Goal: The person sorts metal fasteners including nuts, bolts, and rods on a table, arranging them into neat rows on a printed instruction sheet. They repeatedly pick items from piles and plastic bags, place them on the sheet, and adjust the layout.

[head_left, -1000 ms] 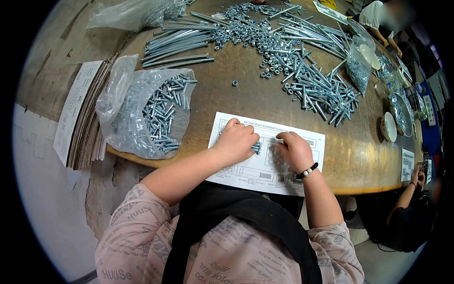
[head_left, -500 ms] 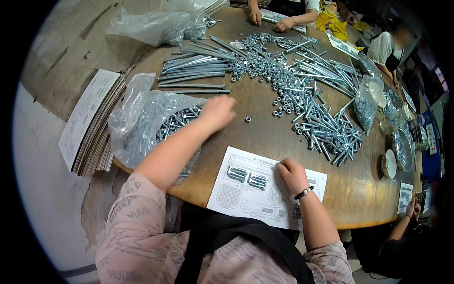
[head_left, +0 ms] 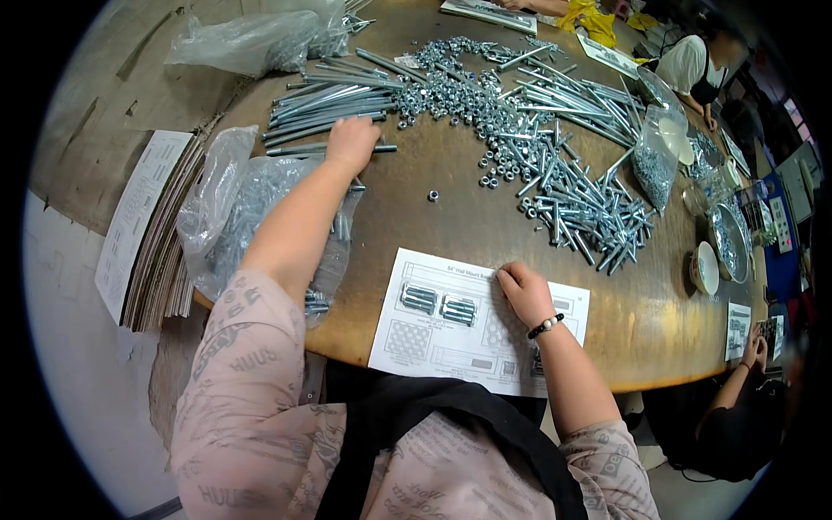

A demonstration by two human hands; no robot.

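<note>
My left hand (head_left: 353, 141) reaches over the near end of a row of long bolts (head_left: 325, 102). Its fingers are curled down and closed; what they hold, if anything, is hidden. Beneath that forearm lies a clear plastic bag (head_left: 249, 195) with shorter bolts spilling from it. My right hand (head_left: 525, 296) is closed on the far edge of a white printed card (head_left: 407, 342), thumb at the edge. On the card sit two small packs of bolts, a left pack (head_left: 419, 298) and a right pack (head_left: 458, 309). Another small pack is partly hidden by my right wrist.
A heap of nuts (head_left: 451, 95) and a pile of short bolts (head_left: 589, 217) spread over the wooden table (head_left: 416, 225). One loose nut (head_left: 432, 196) lies apart. A stack of cards (head_left: 147, 234) stands at left. Bowls (head_left: 706, 267) stand at right. Other people work around the table.
My left hand has moved away from beside the bag to the long bolts farther off. My right hand stays on the card. The whole view has shifted slightly.
</note>
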